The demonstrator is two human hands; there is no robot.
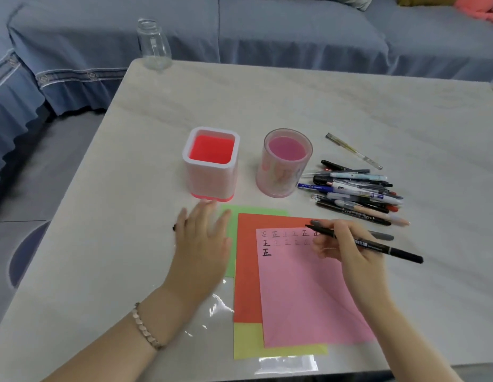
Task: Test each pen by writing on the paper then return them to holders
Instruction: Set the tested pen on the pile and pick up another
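My right hand (347, 249) holds a black pen (377, 245) in a writing grip, fingers closed around its front part. The tip points to the left and sits over the far right corner of the pink paper (308, 293); I cannot tell if the tip touches the sheet. A grey cap (383, 236) lies on the counter (267, 100) just behind this hand.

My left hand (201, 244) lies flat and spread, fingers wide, holding nothing. It rests on the counter and partly on the left edge of the green paper (231, 216).

The pink paper has rows of written marks along its far edge. It lies on top of a red paper (246, 271), and a yellow paper (248, 340) shows at the near side under them.

Far from the papers stand two holders: a square holder (211, 164) on the left and a round holder (284, 164) on its right, both upright. Right of the round holder lies a pile of pens (355, 191), and one clear pen (353, 151) lies apart, farther away. A glass bottle (153, 45) stands at the far left corner.
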